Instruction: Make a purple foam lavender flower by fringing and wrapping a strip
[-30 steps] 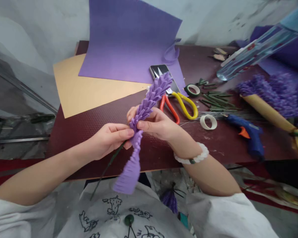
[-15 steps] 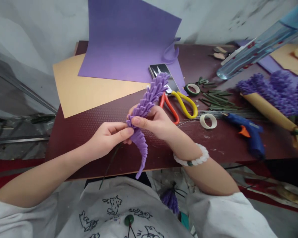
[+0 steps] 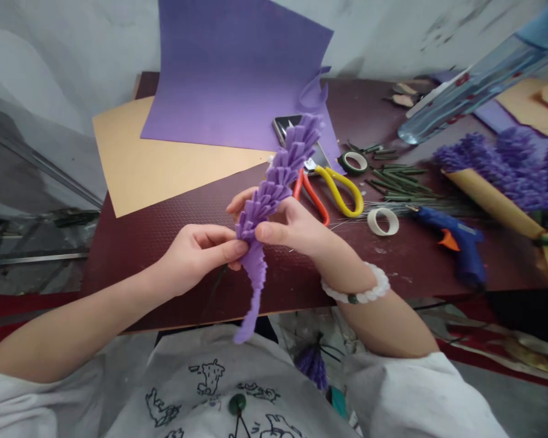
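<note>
A purple fringed flower spike (image 3: 278,176) slants up and to the right between my two hands, over the front part of the table. My left hand (image 3: 210,249) pinches its lower end, where a loose fringed strip (image 3: 254,286) hangs down past the table edge. Around the spike's lower half, my right hand (image 3: 287,228) is closed, with the thumb in front and other fingers behind. A thin dark stem shows faintly below my left hand. Behind the spike's upper part lie scissors (image 3: 340,188) with one yellow and one red handle, and a phone (image 3: 281,126).
Purple sheet (image 3: 228,79) and tan sheet (image 3: 164,170) lie at the back left. Rightward are green tape (image 3: 354,162), green stems (image 3: 402,182), a white tape roll (image 3: 382,222), a blue glue gun (image 3: 466,243), a bottle (image 3: 475,91) and a purple bouquet (image 3: 506,170).
The spike has turned and its top stands slightly higher and further right. The hanging strip has swung left and lower. My right thumb has shifted right along the spike.
</note>
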The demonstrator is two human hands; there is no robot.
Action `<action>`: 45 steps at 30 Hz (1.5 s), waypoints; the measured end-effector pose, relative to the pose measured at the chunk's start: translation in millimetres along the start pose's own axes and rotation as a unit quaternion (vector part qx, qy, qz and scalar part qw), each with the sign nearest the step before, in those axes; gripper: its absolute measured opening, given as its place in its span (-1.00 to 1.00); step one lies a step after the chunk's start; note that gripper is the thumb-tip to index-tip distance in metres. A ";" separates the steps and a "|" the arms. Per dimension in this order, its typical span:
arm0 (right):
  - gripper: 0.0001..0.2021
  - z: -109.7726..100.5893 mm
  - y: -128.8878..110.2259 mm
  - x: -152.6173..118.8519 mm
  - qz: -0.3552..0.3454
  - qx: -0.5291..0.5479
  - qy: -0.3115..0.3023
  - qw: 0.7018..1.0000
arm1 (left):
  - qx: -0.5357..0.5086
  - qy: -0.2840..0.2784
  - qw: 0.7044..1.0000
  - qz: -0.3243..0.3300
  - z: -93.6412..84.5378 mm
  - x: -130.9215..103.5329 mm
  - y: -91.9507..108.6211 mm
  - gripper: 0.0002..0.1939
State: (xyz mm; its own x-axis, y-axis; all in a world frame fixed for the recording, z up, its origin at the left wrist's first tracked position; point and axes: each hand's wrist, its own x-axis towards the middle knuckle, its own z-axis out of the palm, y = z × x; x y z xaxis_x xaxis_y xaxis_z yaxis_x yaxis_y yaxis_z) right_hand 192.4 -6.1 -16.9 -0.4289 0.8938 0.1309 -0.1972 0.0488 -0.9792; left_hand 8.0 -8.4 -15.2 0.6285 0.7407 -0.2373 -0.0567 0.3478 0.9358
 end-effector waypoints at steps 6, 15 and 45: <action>-0.71 7.4 -2.5 -0.2 0.014 -0.060 0.080 0.995 | 0.095 0.017 0.995 0.015 -0.9 1.6 3.2 -0.78; -0.79 -4.0 -0.9 1.0 -0.013 -0.039 0.004 0.999 | -0.114 -0.093 0.984 -0.099 -2.3 4.2 -3.6 -0.66; -0.65 0.8 -0.9 -3.3 0.002 0.075 -0.023 0.997 | -0.079 0.029 0.996 -0.007 6.4 1.0 -1.5 -0.76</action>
State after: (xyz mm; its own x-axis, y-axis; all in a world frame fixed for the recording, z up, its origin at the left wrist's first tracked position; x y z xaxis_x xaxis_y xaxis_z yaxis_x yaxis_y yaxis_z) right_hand 193.3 -9.5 -16.3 -0.4690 0.8725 0.1372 -0.3236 -0.0253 -0.9458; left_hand 13.7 -11.8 -15.2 0.5852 0.7652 -0.2683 -0.1727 0.4409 0.8808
